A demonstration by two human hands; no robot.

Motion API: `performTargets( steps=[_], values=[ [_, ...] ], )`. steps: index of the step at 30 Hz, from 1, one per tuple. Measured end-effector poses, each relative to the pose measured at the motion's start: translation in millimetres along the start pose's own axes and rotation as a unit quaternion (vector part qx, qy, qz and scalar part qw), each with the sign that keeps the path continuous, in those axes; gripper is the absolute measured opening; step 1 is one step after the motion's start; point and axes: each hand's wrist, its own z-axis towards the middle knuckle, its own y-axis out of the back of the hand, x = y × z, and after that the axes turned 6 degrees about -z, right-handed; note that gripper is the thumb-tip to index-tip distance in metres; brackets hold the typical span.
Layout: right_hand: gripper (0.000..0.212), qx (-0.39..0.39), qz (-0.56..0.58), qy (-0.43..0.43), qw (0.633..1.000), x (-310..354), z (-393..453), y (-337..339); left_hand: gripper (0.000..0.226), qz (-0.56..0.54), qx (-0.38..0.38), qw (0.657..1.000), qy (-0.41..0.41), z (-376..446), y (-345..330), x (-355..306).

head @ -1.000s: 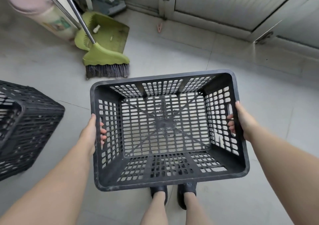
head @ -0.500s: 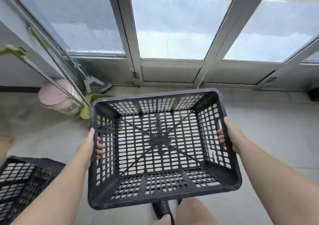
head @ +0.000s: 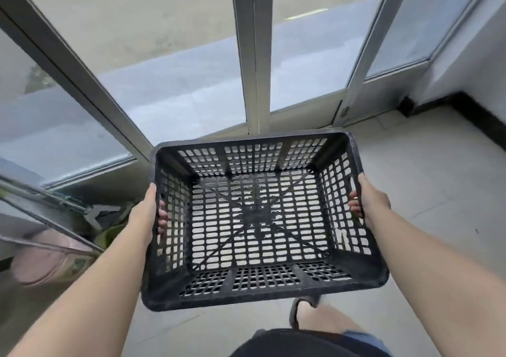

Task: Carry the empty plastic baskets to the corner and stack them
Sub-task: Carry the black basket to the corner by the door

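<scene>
- A black plastic basket (head: 260, 219) is held in the air in the middle of the view, with its open side up and nothing inside; the tiled floor (head: 427, 181) shows through its slotted bottom.
- The left hand (head: 146, 214) grips the basket's short wall at 9 o'clock. The palm lies on the outside of the rim, and the fingers (head: 162, 215) are curled through the wall openings to the inside.
- The right hand (head: 371, 202) grips the opposite short wall at 3 o'clock in the same way, with its fingertips (head: 354, 206) showing inside the basket.
- So each grip is closed round a side wall of the basket, and both forearms reach in from the lower corners of the view.
- Beyond the basket, from 10 to 1 o'clock, stand glass doors (head: 175, 88) with pale metal frames (head: 253, 55).
- At 2 o'clock a white wall (head: 471, 55) with a dark skirting (head: 438, 104) meets the door line and makes a corner.
- At 8 o'clock, near the floor, there are a pink bin (head: 46, 258), thin metal handles (head: 41, 219) and something green; this part is blurred.
- At 6 o'clock, under the basket, one foot in a dark slipper (head: 297, 308) and dark clothing (head: 306, 343) are seen.
</scene>
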Motion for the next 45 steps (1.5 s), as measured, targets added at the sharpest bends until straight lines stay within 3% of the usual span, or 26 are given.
performTargets(
  steps=[16, 28, 38, 45],
  values=[
    [0.056, -0.105, 0.154, -0.114, 0.976, 55, 139, 161, 0.053, 0.189, 0.158, 0.967, -0.061, 2, -310, -124],
    [0.061, -0.176, 0.288, -0.187, 0.923, 94, 229, 259, 0.054, 0.353, 0.318, 0.877, -0.077, -3, -598, -208],
    [0.058, -0.299, 0.377, -0.216, 0.850, 96, 283, 357, 0.051, 0.410, 0.415, 0.803, -0.122, -71, -812, -214],
    [0.056, -0.360, 0.377, -0.225, 0.823, 106, 356, 438, 0.051, 0.411, 0.398, 0.807, -0.144, -120, -939, -207]
  ],
)
